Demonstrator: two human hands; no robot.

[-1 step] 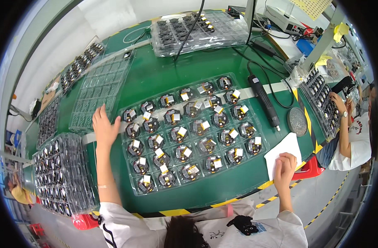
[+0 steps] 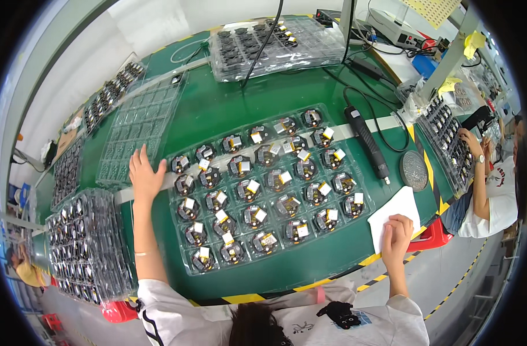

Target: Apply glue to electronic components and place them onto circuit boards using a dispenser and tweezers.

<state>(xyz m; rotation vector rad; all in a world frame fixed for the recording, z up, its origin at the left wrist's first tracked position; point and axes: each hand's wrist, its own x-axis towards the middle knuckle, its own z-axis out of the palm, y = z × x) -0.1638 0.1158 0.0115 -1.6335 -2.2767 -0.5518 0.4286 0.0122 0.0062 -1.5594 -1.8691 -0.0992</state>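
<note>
My left hand (image 2: 146, 176) is open, fingers spread, over the green table at the left edge of a clear plastic tray (image 2: 218, 265). Rows of round black electronic modules (image 2: 249, 190) sit in that tray, many with a small white-and-yellow piece on top. An unfilled clear tray (image 2: 138, 124) lies just beyond my left fingertips. On the right, my right hand (image 2: 396, 233) rests with curled fingers on a white sheet (image 2: 401, 205), cloth or paper. What its fingers hold, if anything, is hidden.
Right of the tray lie a black corded electric screwdriver (image 2: 367, 141) and a round metal dish (image 2: 414, 170). Stacked filled trays (image 2: 90, 245) stand at the left, more trays (image 2: 275, 49) at the back. A co-worker's hand (image 2: 471, 141) touches a tray at the far right.
</note>
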